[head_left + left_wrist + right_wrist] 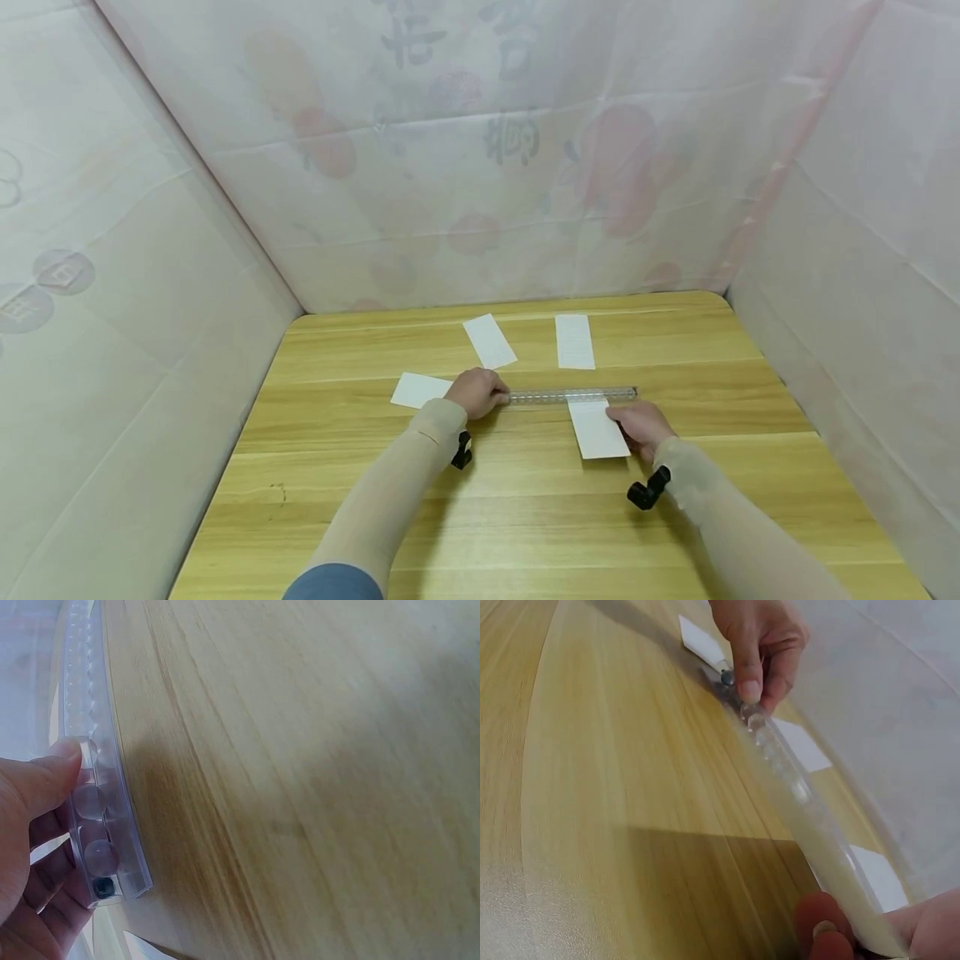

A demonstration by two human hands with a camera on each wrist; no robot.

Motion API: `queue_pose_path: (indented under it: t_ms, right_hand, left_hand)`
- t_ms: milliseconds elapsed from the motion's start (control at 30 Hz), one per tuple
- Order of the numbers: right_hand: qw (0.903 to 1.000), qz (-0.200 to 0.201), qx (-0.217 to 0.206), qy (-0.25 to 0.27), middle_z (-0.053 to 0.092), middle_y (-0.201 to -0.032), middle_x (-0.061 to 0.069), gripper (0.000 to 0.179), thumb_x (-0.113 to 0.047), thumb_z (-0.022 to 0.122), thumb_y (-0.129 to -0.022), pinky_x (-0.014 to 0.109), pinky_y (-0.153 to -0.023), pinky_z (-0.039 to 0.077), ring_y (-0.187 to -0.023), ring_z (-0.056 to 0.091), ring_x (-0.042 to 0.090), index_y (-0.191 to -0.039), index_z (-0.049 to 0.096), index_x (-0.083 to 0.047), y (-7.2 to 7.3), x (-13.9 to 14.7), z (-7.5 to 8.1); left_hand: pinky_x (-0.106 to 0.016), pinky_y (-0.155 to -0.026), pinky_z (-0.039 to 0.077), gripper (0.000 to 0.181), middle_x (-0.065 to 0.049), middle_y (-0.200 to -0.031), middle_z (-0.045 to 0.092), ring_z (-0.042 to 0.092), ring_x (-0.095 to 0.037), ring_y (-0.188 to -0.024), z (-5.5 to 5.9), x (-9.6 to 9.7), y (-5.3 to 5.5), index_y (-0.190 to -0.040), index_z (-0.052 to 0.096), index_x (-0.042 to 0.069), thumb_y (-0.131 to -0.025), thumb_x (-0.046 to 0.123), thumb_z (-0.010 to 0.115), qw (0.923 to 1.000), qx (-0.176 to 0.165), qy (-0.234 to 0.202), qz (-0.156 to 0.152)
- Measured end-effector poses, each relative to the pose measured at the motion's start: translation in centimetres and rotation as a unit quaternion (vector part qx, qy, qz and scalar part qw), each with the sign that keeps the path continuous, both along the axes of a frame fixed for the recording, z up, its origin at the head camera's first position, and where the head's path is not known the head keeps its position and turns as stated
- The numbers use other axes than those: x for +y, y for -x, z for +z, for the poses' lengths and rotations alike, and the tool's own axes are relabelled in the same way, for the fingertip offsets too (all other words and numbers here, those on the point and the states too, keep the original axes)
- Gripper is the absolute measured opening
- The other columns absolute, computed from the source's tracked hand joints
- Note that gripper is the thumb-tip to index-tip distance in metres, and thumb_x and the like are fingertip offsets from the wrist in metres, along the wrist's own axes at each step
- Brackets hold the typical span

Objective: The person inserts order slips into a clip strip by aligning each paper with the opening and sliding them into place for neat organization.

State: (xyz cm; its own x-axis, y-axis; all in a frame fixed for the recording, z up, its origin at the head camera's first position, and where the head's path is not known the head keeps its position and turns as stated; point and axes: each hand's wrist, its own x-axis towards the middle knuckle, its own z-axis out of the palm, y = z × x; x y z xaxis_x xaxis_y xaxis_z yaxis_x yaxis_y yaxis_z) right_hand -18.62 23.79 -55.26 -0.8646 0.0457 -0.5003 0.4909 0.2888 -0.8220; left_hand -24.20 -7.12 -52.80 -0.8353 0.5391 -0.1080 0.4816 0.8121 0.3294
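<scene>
My left hand (476, 392) pinches the left end of a long clear plastic tube (536, 397). In the left wrist view, round clear pieces (100, 857) sit in a row inside this tube, with a dark plug (104, 886) at the near end. At its right part, the tube crosses the far end of a white card (598, 433). My right hand (641, 425) pinches that card by its right edge; the card casts a shadow on the table. In the right wrist view, fingers of the right hand (829, 926) show at the bottom, partly cut off.
Two white cards, one tilted (490, 340) and one nearly straight (575, 342), lie towards the back of the wooden table (510, 533). Another white card (418, 390) lies partly behind the left hand. Pale printed sheets (480, 192) wall in the back and both sides.
</scene>
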Motion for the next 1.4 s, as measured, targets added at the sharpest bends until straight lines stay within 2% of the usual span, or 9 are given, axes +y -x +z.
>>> queue_pose_path:
  t_ms: [133,267,367,567,667,800,1033,1167,1400]
  right_hand:
    - [0.9995,0.002,0.019,-0.026,0.058,-0.083,0.005,0.021,-0.018,0.055,-0.095,0.027,-0.062,0.050,-0.070,0.056,0.015,-0.084,0.058,0.000,0.00,0.03,-0.09]
    - [0.9986,-0.001,0.025,-0.046,0.049,-0.076,0.004,0.034,-0.017,0.056,-0.094,0.027,-0.063,0.047,-0.071,0.052,0.017,-0.065,0.041,-0.009,0.05,-0.01,-0.17]
    - [0.9981,0.003,0.030,-0.054,0.043,-0.069,0.002,0.043,-0.017,0.055,-0.095,0.028,-0.063,0.045,-0.069,0.049,0.018,-0.060,0.029,-0.013,0.10,-0.06,-0.24]
    - [0.9963,0.004,0.027,-0.081,0.035,-0.070,0.004,0.043,-0.020,0.054,-0.094,0.032,-0.065,0.040,-0.074,0.043,0.024,-0.059,0.029,-0.013,0.09,-0.14,-0.27]
    - [0.9957,0.005,0.029,-0.088,0.049,-0.088,0.013,0.044,-0.022,0.054,-0.095,0.036,-0.076,0.042,-0.088,0.046,0.028,-0.059,0.031,-0.014,0.04,-0.04,-0.31]
    - [0.9959,0.001,0.030,-0.085,0.050,-0.114,0.020,0.042,-0.022,0.055,-0.095,0.039,-0.087,0.041,-0.102,0.044,0.031,-0.060,0.033,-0.013,-0.05,0.02,-0.33]
    - [0.9947,0.004,0.025,-0.099,0.048,-0.087,0.011,0.039,-0.023,0.053,-0.095,0.035,-0.072,0.038,-0.088,0.044,0.028,-0.062,0.034,-0.012,0.03,0.21,-0.40]
    - [0.9950,0.003,0.016,-0.099,0.044,-0.079,0.008,0.039,-0.023,0.053,-0.095,0.034,-0.069,0.037,-0.081,0.044,0.026,-0.063,0.033,-0.012,0.05,0.34,-0.35]
    - [0.9954,0.000,0.014,-0.094,0.052,-0.093,0.010,0.037,-0.023,0.053,-0.096,0.032,-0.073,0.041,-0.088,0.046,0.026,-0.065,0.035,-0.013,-0.19,0.51,-0.17]
  left_hand:
    - [-0.029,-0.093,0.047,0.027,0.007,-0.112,0.068,0.062,-0.013,-0.106,0.08,0.07,-0.03,-0.115,0.072,0.019,-0.096,0.032,0.059,1.0000,0.000,-0.003,-0.001]
    - [-0.029,-0.093,0.047,0.027,0.007,-0.112,0.068,0.062,-0.013,-0.106,0.09,0.15,0.01,-0.115,0.072,0.019,-0.096,0.032,0.059,1.0000,0.004,-0.002,-0.003]
    - [-0.029,-0.092,0.048,0.026,0.008,-0.111,0.069,0.062,-0.012,-0.104,0.08,0.15,0.04,-0.114,0.073,0.020,-0.096,0.032,0.059,1.0000,0.005,-0.005,-0.003]
    - [-0.028,-0.091,0.049,0.026,0.008,-0.110,0.069,0.063,-0.012,-0.104,0.11,0.13,0.01,-0.114,0.073,0.020,-0.096,0.032,0.059,1.0000,0.001,-0.008,0.002]
    - [-0.029,-0.091,0.049,0.026,0.007,-0.111,0.069,0.063,-0.013,-0.104,0.16,0.14,-0.02,-0.114,0.073,0.019,-0.096,0.032,0.059,1.0000,0.001,-0.007,0.002]
    - [-0.030,-0.091,0.049,0.026,0.007,-0.111,0.069,0.063,-0.013,-0.104,0.25,0.09,-0.08,-0.114,0.073,0.019,-0.096,0.031,0.060,1.0000,0.005,-0.003,0.000]
    - [-0.030,-0.091,0.049,0.026,0.006,-0.111,0.069,0.063,-0.013,-0.104,0.18,0.01,-0.10,-0.114,0.073,0.019,-0.096,0.031,0.060,1.0000,0.006,-0.004,0.003]
    - [-0.029,-0.091,0.049,0.026,0.006,-0.110,0.069,0.063,-0.013,-0.104,0.16,-0.01,-0.13,-0.113,0.073,0.019,-0.095,0.031,0.060,1.0000,0.006,-0.003,0.002]
    - [-0.029,-0.092,0.048,0.026,0.007,-0.111,0.069,0.063,-0.013,-0.104,0.17,0.07,-0.19,-0.114,0.073,0.019,-0.095,0.032,0.060,1.0000,0.006,0.000,0.003]
